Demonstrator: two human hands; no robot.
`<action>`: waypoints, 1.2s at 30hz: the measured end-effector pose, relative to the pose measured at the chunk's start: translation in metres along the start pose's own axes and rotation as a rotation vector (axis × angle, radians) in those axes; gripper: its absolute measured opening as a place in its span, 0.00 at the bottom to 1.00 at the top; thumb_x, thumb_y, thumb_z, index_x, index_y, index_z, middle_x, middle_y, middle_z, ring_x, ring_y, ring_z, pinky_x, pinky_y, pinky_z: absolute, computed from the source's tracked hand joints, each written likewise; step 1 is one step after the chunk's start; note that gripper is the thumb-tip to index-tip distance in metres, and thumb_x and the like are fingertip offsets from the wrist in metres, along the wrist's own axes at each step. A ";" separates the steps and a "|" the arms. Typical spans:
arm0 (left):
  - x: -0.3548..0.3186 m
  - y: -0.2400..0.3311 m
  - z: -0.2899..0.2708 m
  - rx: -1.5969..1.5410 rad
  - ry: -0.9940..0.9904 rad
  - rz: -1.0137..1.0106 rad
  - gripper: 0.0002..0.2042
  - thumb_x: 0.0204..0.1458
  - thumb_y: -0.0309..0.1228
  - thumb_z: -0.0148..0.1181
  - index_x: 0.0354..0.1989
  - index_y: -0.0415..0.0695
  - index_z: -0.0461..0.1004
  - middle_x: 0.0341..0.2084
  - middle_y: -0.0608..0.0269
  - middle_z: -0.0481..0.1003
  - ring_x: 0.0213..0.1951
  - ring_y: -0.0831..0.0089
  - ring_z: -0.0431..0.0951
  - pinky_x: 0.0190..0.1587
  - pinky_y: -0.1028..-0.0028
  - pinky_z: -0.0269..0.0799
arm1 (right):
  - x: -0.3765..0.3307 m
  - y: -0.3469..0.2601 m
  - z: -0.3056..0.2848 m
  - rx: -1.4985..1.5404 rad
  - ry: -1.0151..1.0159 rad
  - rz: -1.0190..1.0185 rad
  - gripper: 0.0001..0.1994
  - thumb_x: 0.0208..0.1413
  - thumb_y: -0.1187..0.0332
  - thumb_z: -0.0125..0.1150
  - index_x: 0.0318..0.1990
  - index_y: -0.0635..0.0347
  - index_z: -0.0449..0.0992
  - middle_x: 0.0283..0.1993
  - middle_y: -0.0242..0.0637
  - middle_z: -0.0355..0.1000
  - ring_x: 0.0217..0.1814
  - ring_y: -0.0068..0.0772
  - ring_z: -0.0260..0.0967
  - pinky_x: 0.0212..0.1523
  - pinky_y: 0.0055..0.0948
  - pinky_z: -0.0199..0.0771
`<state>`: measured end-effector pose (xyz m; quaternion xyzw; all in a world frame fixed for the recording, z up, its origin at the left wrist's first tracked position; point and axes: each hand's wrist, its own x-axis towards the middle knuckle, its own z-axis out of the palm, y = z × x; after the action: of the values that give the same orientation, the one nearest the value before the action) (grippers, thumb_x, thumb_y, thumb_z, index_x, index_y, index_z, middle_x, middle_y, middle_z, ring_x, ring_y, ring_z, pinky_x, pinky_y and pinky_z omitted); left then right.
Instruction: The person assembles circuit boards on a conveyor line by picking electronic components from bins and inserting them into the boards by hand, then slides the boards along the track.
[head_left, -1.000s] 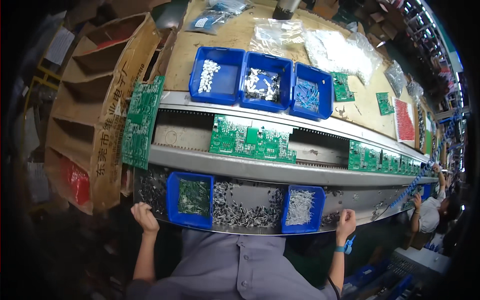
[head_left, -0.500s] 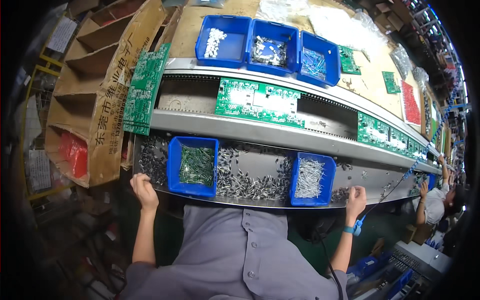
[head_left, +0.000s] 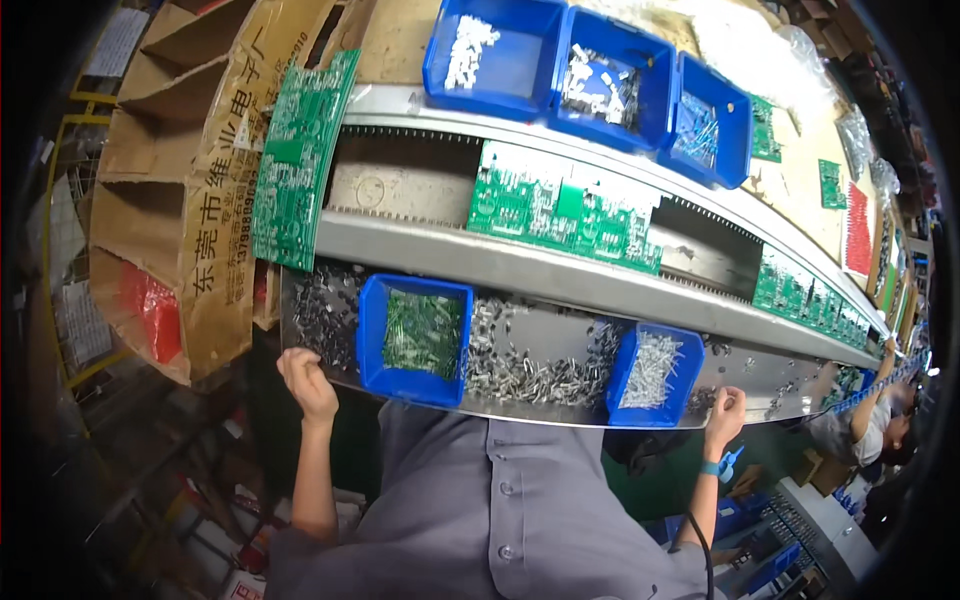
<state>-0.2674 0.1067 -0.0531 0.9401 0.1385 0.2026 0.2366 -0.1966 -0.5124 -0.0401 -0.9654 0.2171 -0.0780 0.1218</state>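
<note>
My left hand (head_left: 308,387) is closed at the near left edge of a metal trough (head_left: 540,325), beside loose black components (head_left: 325,312). Its fingers curl together, and whatever they hold cannot be made out. On the right, my right hand (head_left: 725,416) pinches its fingertips over small dark parts (head_left: 700,400) at the trough's near edge; anything between them is too small to name. A blue bin (head_left: 465,350) of green-coated leaded parts and a blue bin (head_left: 690,370) of silvery leaded parts stand in the trough. Loose two-legged capacitors (head_left: 545,383) lie between the bins.
Behind the trough, a rail line (head_left: 400,238) carries green circuit boards (head_left: 565,210). More boards (head_left: 300,165) lean at its left end. Three blue bins (head_left: 515,60) stand beyond. A cardboard compartment box (head_left: 225,200) is at left; a co-worker (head_left: 865,425) sits far right.
The whole view has shifted, so the bins and boards appear farther right and larger. Both hands remain closed near the same spots at the trough's edge.
</note>
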 end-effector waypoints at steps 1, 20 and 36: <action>0.001 0.001 0.000 -0.001 0.013 -0.004 0.04 0.48 0.18 0.45 0.28 0.41 0.66 0.25 0.55 0.67 0.31 0.58 0.66 0.40 0.64 0.59 | 0.002 -0.001 -0.001 0.011 -0.015 -0.011 0.06 0.54 0.66 0.58 0.31 0.59 0.72 0.14 0.27 0.56 0.16 0.20 0.51 0.19 0.28 0.53; 0.034 0.026 0.006 -0.104 0.340 -0.204 0.02 0.56 0.20 0.46 0.35 0.38 0.65 0.31 0.59 0.69 0.33 0.71 0.69 0.36 0.75 0.66 | -0.006 -0.131 -0.053 0.500 -0.275 -0.444 0.06 0.46 0.81 0.59 0.33 0.64 0.75 0.26 0.40 0.70 0.26 0.37 0.66 0.27 0.31 0.65; 0.069 0.202 0.082 -0.010 -1.012 0.577 0.06 0.46 0.25 0.52 0.33 0.39 0.69 0.31 0.51 0.74 0.34 0.54 0.78 0.35 0.60 0.74 | -0.054 -0.264 0.035 0.136 -0.599 -1.439 0.05 0.45 0.72 0.52 0.30 0.60 0.71 0.29 0.42 0.66 0.31 0.38 0.70 0.29 0.33 0.70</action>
<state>-0.1372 -0.0722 0.0034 0.9185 -0.2545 -0.2149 0.2131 -0.1319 -0.2501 -0.0081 -0.8390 -0.5095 0.1131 0.1537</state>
